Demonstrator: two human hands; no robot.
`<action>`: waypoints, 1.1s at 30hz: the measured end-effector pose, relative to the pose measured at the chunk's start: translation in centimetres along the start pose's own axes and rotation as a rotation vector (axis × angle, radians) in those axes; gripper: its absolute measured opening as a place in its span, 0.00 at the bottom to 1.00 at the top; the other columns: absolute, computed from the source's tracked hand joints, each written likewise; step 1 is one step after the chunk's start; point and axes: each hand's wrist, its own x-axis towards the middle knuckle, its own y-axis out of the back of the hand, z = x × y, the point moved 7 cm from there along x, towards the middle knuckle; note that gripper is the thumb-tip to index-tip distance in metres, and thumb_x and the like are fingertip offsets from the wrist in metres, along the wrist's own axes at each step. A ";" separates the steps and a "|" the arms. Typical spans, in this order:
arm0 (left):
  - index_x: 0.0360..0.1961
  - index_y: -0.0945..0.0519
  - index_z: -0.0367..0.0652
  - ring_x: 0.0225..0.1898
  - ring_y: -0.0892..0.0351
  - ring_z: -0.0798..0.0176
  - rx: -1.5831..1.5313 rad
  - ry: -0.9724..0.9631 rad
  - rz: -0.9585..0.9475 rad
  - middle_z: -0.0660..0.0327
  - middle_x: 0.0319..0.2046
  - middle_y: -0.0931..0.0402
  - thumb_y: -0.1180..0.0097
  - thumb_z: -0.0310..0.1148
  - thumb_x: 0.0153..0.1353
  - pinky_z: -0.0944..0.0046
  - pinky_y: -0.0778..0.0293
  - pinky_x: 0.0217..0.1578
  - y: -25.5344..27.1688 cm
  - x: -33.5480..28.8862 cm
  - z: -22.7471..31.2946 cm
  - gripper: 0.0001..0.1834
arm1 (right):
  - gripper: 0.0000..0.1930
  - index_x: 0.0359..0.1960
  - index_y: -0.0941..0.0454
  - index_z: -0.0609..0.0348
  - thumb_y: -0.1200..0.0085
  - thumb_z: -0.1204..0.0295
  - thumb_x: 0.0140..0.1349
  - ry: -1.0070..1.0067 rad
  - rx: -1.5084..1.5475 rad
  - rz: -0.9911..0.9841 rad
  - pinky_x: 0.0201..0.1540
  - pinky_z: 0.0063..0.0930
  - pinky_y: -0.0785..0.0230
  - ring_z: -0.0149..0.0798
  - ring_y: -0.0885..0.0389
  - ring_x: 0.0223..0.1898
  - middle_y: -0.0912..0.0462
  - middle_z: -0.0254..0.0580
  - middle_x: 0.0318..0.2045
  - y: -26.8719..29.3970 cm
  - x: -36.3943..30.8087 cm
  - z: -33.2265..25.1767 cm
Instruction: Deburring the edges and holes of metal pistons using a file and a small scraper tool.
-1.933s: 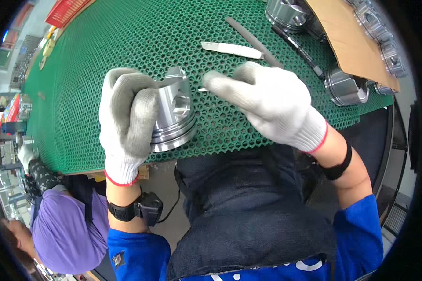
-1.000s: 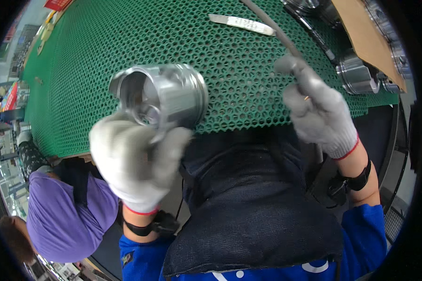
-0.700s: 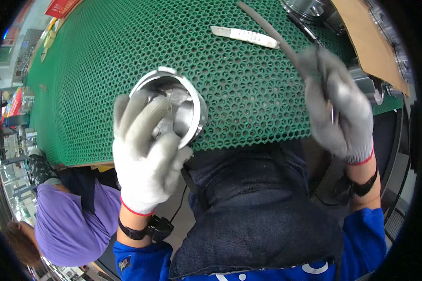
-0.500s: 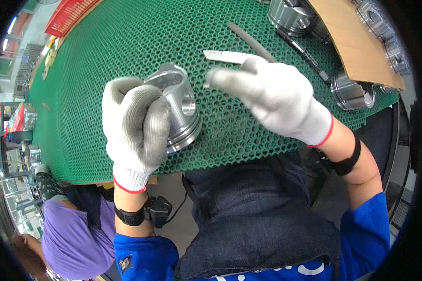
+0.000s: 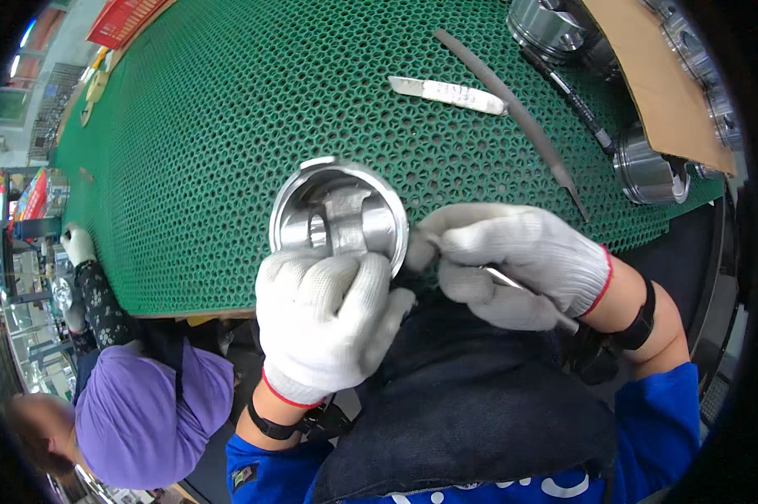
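My left hand [image 5: 324, 319], in a white knit glove, is closed around the near wall of a shiny metal piston [image 5: 386, 220]. The piston's hollow underside faces up, and its inner pin bosses show. Close against the piston's right rim is my gloved right hand [image 5: 513, 265], fingers closed on a slim metal rod-like tool [image 5: 513, 281]. One end of the tool sticks out toward the wrist; its working tip is hidden by the fingers. Beyond the hands, a white-handled knife [image 5: 463, 97] and a long grey file [image 5: 513, 105] lie on the green mat [image 5: 202, 168].
At the right stand more pistons [image 5: 648, 168] beside a cardboard sheet [image 5: 656, 76], with a dark thin rod-shaped tool [image 5: 572, 101] nearby. A red crate [image 5: 123, 21] sits at the far left. A co-worker in a purple top [image 5: 148, 412] is at my left.
The piston has been tipped so its hollow side faces up and brought nearer. My right hand has come back from beside the knife to the piston's rim, uncovering the knife and file.
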 end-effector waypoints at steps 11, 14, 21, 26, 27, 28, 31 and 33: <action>0.55 0.21 0.47 0.64 0.34 0.42 -0.370 0.131 -0.220 0.43 0.66 0.38 0.32 0.40 0.50 0.51 0.34 0.63 -1.6 2.7 -9.6 0.29 | 0.25 0.43 0.21 0.65 0.48 0.50 0.65 0.527 -0.423 0.303 0.15 0.19 0.39 0.25 0.31 0.14 0.23 0.34 0.18 5.1 -6.5 0.1; 0.51 0.21 0.47 0.59 0.28 0.42 -0.137 -0.111 -0.178 0.50 0.57 0.28 0.30 0.40 0.45 0.51 0.29 0.57 0.1 5.8 -4.9 0.29 | 0.18 0.31 0.19 0.64 0.48 0.59 0.61 0.562 -0.813 0.430 0.28 0.25 0.29 0.33 0.20 0.25 0.18 0.41 0.25 2.9 -6.2 -1.0; 0.49 0.24 0.44 0.53 0.25 0.48 0.193 -0.067 -0.123 0.57 0.48 0.25 0.36 0.29 0.40 0.49 0.30 0.57 -1.4 4.7 1.5 0.29 | 0.11 0.29 0.20 0.59 0.43 0.63 0.61 0.912 -1.344 0.576 0.33 0.35 0.26 0.48 0.17 0.29 0.20 0.47 0.23 0.4 -5.5 -3.5; 0.48 0.22 0.44 0.53 0.23 0.45 0.224 -0.011 -0.114 0.56 0.47 0.21 0.39 0.27 0.45 0.49 0.30 0.56 -1.5 5.3 1.4 0.23 | 0.13 0.26 0.21 0.58 0.45 0.61 0.63 1.008 -1.330 0.567 0.29 0.34 0.25 0.45 0.17 0.26 0.20 0.44 0.22 0.2 -4.5 -3.6; 0.47 0.23 0.44 0.51 0.23 0.46 0.219 -0.006 -0.144 0.56 0.45 0.22 0.40 0.26 0.46 0.49 0.29 0.53 -1.6 5.8 1.2 0.22 | 0.14 0.26 0.21 0.57 0.45 0.61 0.63 1.045 -1.344 0.542 0.28 0.34 0.25 0.44 0.17 0.25 0.20 0.44 0.21 -0.1 -4.5 -3.6; 0.46 0.23 0.44 0.48 0.23 0.46 0.213 -0.001 -0.173 0.55 0.43 0.22 0.42 0.25 0.46 0.49 0.28 0.51 -1.8 6.3 1.0 0.21 | 0.13 0.26 0.21 0.56 0.46 0.61 0.64 1.106 -1.448 0.545 0.26 0.34 0.24 0.45 0.17 0.23 0.20 0.43 0.20 -0.8 -4.3 -3.4; 0.39 0.21 0.41 0.39 0.20 0.43 0.109 0.096 -0.321 0.51 0.34 0.20 0.41 0.29 0.49 0.52 0.25 0.40 -3.0 8.6 -0.6 0.14 | 0.13 0.27 0.21 0.54 0.47 0.59 0.64 1.074 -1.696 0.587 0.22 0.33 0.26 0.43 0.19 0.18 0.21 0.40 0.18 -1.7 -4.4 -3.8; 0.39 0.20 0.40 0.39 0.19 0.43 0.146 0.049 -0.440 0.49 0.33 0.19 0.41 0.28 0.48 0.51 0.24 0.40 -3.7 10.0 -1.2 0.14 | 0.14 0.26 0.21 0.54 0.47 0.59 0.64 1.001 -1.803 0.536 0.22 0.34 0.26 0.43 0.19 0.18 0.21 0.40 0.17 -1.8 -4.3 -3.8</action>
